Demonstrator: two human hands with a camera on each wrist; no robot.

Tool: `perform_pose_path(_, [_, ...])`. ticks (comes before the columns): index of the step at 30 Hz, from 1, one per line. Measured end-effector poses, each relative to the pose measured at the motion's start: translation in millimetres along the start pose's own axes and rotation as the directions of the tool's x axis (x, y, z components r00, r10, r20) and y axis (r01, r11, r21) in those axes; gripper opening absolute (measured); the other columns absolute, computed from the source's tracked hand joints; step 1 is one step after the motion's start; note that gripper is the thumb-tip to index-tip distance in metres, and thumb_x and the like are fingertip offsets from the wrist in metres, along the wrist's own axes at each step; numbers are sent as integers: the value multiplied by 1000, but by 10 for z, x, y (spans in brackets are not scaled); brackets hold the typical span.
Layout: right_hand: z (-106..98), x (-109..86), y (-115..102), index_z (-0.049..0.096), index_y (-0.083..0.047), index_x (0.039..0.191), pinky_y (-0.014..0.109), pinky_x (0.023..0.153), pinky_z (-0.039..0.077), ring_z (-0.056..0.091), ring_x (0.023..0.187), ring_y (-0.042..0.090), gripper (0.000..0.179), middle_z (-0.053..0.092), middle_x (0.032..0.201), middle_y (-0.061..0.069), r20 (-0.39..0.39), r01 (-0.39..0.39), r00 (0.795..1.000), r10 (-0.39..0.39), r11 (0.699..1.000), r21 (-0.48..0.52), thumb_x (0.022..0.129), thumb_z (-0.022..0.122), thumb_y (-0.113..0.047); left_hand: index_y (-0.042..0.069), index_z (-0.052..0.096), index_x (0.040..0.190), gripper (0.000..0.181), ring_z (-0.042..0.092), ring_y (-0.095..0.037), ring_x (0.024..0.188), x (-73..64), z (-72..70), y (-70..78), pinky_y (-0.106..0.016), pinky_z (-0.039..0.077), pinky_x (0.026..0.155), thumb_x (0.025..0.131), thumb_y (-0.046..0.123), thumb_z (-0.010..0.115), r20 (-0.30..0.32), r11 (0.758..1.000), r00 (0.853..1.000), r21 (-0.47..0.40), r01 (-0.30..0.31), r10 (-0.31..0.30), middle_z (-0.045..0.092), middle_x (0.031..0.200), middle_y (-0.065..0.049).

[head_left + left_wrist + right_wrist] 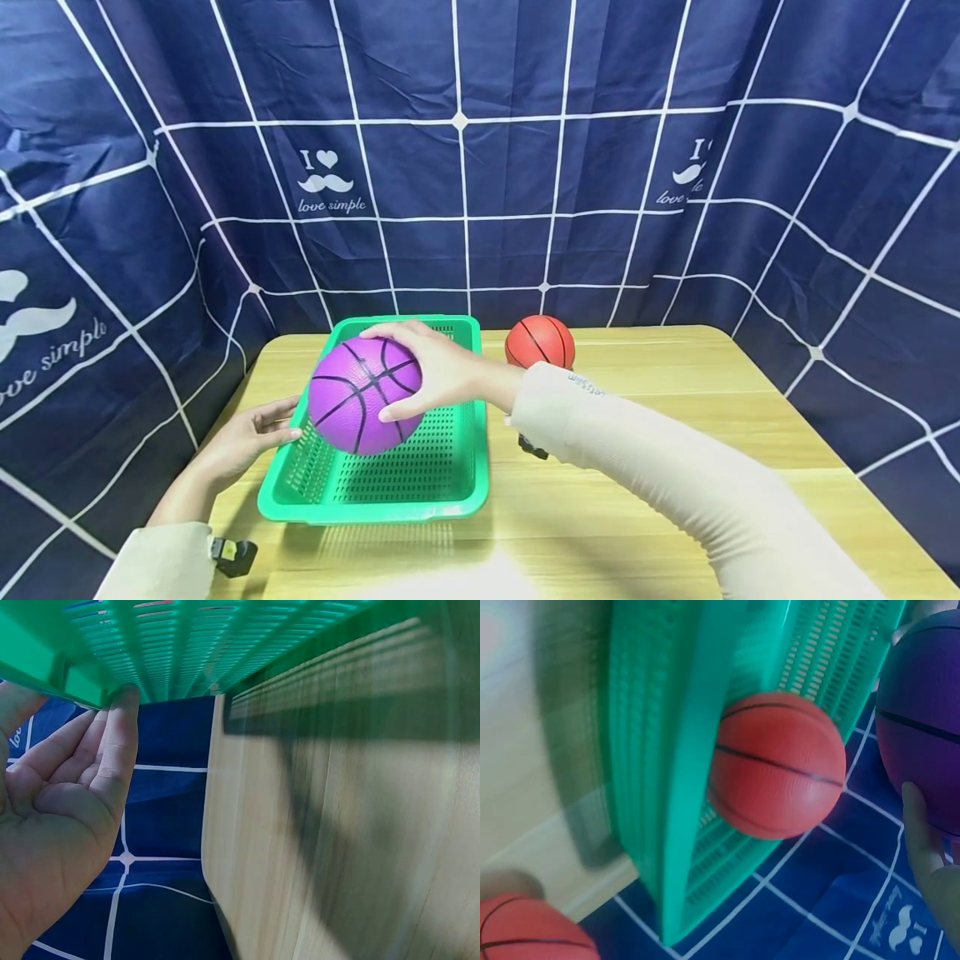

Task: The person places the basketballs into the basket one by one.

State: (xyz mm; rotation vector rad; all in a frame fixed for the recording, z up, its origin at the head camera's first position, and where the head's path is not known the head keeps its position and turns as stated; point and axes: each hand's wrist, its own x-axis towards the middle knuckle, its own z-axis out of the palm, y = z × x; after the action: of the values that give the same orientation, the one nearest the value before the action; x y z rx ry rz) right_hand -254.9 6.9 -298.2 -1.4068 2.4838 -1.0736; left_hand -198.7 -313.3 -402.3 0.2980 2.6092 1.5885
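Observation:
My right hand point(442, 371) holds a purple toy basketball point(356, 396) over the green plastic basket point(481, 467), thumb on the near side and fingers over the top. Inside the basket sits a red basketball point(780, 769), seen in the right wrist view; the purple ball and my hand hide it in the head view. My left hand point(243, 437) is at the basket's left rim. In the left wrist view its fingers point(116, 750) reach up, fairly straight, with the tips against the underside of the basket's edge.
Another red basketball point(540, 340) rests on the wooden table point(645, 433), right of the basket near the back edge. A dark blue curtain point(510, 167) with white lines surrounds the table at the back and sides.

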Motion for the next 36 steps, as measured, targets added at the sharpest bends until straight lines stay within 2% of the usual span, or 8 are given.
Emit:
perform_pose_path(3, [89, 52, -24, 39, -34, 139, 24, 76, 50, 42, 113, 13, 86, 40, 128, -3, 29, 6, 1000, -6, 1000, 1, 66, 84, -46, -16, 35, 138, 61, 52, -32, 114, 1, 7, -8, -17, 43, 83, 91, 12, 64, -5, 1000, 1000, -10, 1, -1, 42, 135, -35])
perform_pose_path(8, [251, 100, -34, 38, -35, 139, 21, 76, 49, 39, 115, 11, 86, 38, 129, -4, 90, 5, 996, -4, 1000, -10, 67, 83, -48, -18, 33, 138, 60, 58, -5, 101, 3, 15, -32, -19, 45, 83, 92, 9, 62, 15, 998, 1000, -56, -18, 19, 45, 131, -37])
perform_pose_path(11, [343, 106, -26, 37, -37, 139, 21, 75, 49, 42, 111, 11, 86, 39, 126, -3, 122, -18, 992, 21, 1000, -23, 66, 82, -49, -17, 34, 138, 60, 56, 4, 97, 4, 12, -37, -19, 45, 83, 92, 9, 62, 11, 998, 1000, -61, -18, 19, 44, 132, -36])
perform_pose_path(18, [494, 90, 15, 37, -39, 138, 22, 73, 49, 47, 104, 10, 86, 38, 122, -3, 156, -95, 983, 100, 995, -40, 66, 83, -51, -16, 34, 139, 61, 55, 3, 100, 14, 0, -38, -18, 45, 84, 92, 11, 63, 23, 998, 1000, -67, -13, 15, 45, 132, -34])
perform_pose_path(25, [595, 125, 75, 36, -38, 137, 23, 74, 49, 48, 100, 9, 86, 39, 118, -2, 188, -117, 973, 131, 989, -86, 66, 81, -54, -15, 36, 138, 60, 57, 1, 100, 14, 3, -54, -17, 44, 84, 92, 12, 63, 21, 998, 999, -60, -27, 28, 46, 132, -33])
perform_pose_path(36, [715, 179, 91, 35, -35, 139, 22, 71, 48, 46, 101, 10, 87, 40, 118, 1, 254, -127, 953, 163, 980, -153, 68, 80, -55, -12, 38, 139, 59, 56, -2, 101, 1, -4, -43, -17, 44, 84, 92, 14, 63, 3, 1000, 1000, -19, -17, 17, 47, 133, -30])
